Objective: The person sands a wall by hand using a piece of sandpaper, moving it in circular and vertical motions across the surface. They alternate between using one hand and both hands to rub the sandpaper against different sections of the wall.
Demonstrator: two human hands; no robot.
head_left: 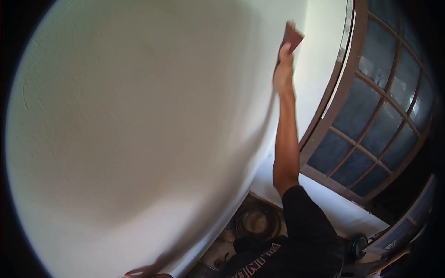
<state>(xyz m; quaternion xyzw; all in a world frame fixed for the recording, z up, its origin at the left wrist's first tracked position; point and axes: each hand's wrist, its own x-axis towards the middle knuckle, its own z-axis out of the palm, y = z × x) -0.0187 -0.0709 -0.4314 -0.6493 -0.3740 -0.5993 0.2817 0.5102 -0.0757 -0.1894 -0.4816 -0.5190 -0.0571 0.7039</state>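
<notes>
My right hand (pixel 284 69) is raised high at the end of an outstretched arm, beside the corner of the pale wall (pixel 139 116). Its fingers are closed on a reddish-brown flat sheet (pixel 295 38), which is pressed against or very near the wall. Low in the view, at the bottom edge, my left hand (pixel 139 273) shows only in part, resting on or close to the wall. Its fingers look stretched out, and I make out nothing in it.
A brown-framed window (pixel 357 134) with several glass panes stands at the right. Below, near the floor, lies a dark coil (pixel 238 222) by the wall's foot. A dark round object (pixel 358 246) is at the lower right.
</notes>
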